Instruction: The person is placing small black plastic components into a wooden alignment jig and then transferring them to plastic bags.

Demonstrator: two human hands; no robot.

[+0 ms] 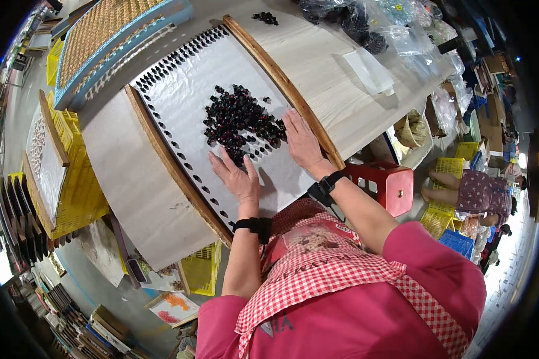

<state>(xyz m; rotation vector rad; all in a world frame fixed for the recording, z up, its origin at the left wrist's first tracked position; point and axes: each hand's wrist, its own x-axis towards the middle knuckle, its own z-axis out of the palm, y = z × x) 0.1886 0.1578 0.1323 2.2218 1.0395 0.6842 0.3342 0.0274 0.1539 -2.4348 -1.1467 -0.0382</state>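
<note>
Both hands laid flat on a perforated white tray [179, 102], beside a heap of small dark beads [241, 119].

The tray, framed in wood, is set on the pale counter [335, 84]. The bead heap is seen near the tray's middle; rows of holes along the far and left edges are already filled with dark beads. The left hand [236, 176] is pressed palm-down just below the heap, fingers spread, nothing gripped. The right hand [302, 140] is laid flat at the heap's right edge, touching the beads, grip wide open. Black bands are worn on both wrists. A red stool [389, 185] is seen beside the counter.
</note>
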